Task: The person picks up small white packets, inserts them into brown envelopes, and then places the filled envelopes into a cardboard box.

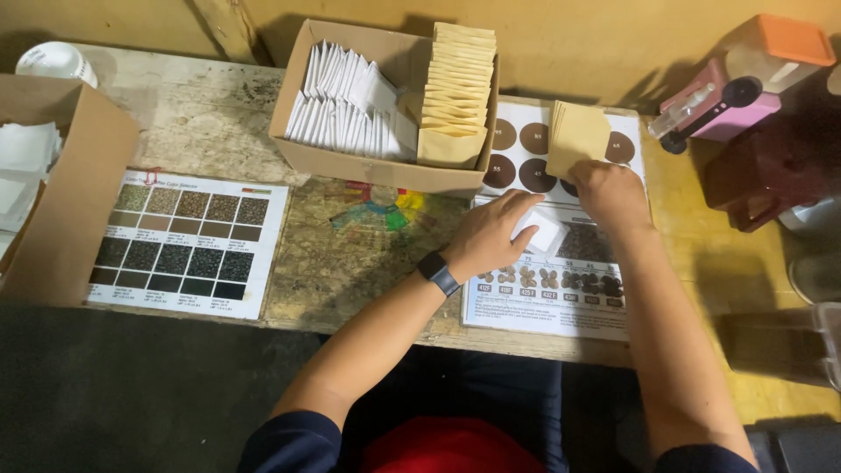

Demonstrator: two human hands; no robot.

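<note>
My left hand (489, 235) grips a small white packet (542, 231) over a printed chart with brown circles (561, 298). My right hand (611, 194) holds a stack of tan paper envelopes (576, 134) upright just above that chart. The two hands are close together, almost touching. An open cardboard box (368, 162) behind my left hand holds a row of white packets (349, 101) on its left side and tan envelopes (457, 88) on its right.
A colour chart with dark square swatches (186, 243) lies at the left. A second cardboard box (66, 197) with white packets stands at the far left, a white lid behind it. A pink and orange device (745, 83) sits at the back right.
</note>
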